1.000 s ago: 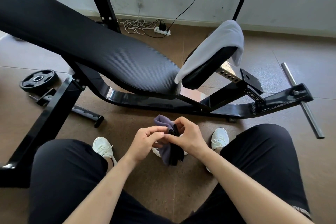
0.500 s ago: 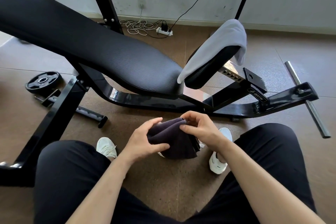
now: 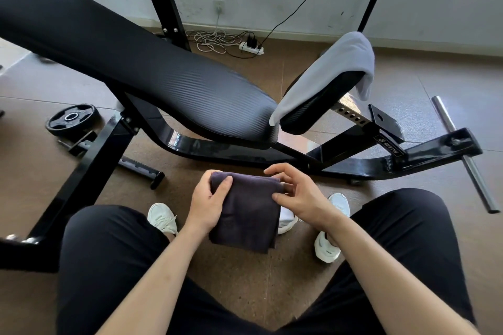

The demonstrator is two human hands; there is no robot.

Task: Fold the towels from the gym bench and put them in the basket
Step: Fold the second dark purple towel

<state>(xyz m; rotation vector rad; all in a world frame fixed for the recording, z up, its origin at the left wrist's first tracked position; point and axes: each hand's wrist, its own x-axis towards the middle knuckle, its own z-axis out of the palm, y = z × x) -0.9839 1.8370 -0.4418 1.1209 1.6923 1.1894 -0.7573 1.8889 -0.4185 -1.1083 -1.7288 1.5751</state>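
Observation:
A dark purple towel [image 3: 246, 215], folded into a flat rectangle, hangs between my knees above the floor. My left hand [image 3: 208, 202] grips its upper left corner, thumb on the front. My right hand [image 3: 298, 194] pinches its upper right edge. A light grey towel [image 3: 334, 68] lies draped over the small seat pad of the black gym bench [image 3: 141, 71], right of the long back pad. No basket is in view.
The bench's black frame [image 3: 353, 166] runs across the floor just beyond my hands. A weight plate [image 3: 71, 118] lies at the left, a steel bar [image 3: 462, 155] at the right. A power strip with coiled cables [image 3: 251, 46] sits by the wall. My white shoes [image 3: 162, 217] rest on the brown floor.
The dark towel went from a bunched bundle to a wide, flat folded rectangle. My hands moved apart to its upper corners.

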